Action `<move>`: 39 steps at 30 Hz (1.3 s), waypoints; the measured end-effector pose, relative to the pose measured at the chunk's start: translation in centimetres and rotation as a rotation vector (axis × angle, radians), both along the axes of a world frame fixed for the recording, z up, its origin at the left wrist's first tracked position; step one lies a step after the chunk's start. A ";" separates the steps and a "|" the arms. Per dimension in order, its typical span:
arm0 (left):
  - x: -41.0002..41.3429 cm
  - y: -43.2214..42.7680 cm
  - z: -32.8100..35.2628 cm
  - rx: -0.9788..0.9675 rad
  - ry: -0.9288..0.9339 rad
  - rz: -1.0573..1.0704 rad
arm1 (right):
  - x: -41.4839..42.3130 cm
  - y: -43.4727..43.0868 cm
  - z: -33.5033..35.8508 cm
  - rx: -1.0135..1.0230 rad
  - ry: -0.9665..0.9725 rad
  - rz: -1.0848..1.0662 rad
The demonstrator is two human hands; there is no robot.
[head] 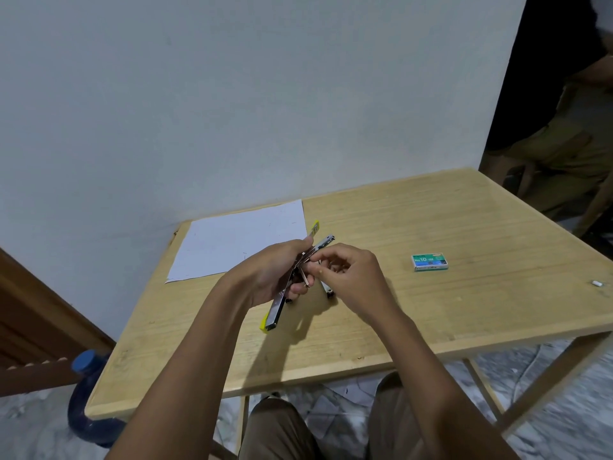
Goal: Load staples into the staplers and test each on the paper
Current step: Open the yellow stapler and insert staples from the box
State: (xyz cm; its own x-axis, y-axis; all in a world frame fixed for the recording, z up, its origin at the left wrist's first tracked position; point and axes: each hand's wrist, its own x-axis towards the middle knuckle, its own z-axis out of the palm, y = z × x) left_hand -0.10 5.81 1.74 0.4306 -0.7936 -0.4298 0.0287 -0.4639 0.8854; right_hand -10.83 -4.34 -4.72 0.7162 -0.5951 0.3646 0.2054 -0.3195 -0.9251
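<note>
My left hand [265, 273] grips an opened yellow and metal stapler [277, 312] above the middle of the wooden table [431, 310]; its yellow top sticks out behind the fingers, the metal channel points toward me. My right hand [348, 277] pinches something small at the stapler's open middle; a staple strip cannot be made out. A second metal stapler part [326, 288] lies under my right hand, mostly hidden. A white sheet of paper [238, 240] lies at the back left of the table. The green staple box [429, 262] sits to the right.
A small white piece [597, 283] lies near the table's right edge. A blue water jug [86, 393] stands on the floor at the table's left front corner. Another person sits at the far right [564, 134]. The wall runs behind the table.
</note>
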 end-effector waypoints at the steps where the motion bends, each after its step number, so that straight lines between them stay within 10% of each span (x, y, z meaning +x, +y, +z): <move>1: 0.0 0.0 0.0 0.004 -0.005 -0.001 | 0.0 0.0 0.0 -0.020 -0.009 -0.001; 39: -0.2 -0.1 -1.2 0.020 0.048 0.082 | 0.3 -0.5 -1.2 0.013 0.039 0.067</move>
State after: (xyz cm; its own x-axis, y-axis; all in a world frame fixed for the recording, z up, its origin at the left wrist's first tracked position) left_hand -0.31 5.69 0.52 0.4720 -0.7476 -0.4673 0.1094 -0.4763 0.8725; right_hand -10.54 -4.85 -5.90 0.7683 -0.5499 0.3275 0.1892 -0.2937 -0.9370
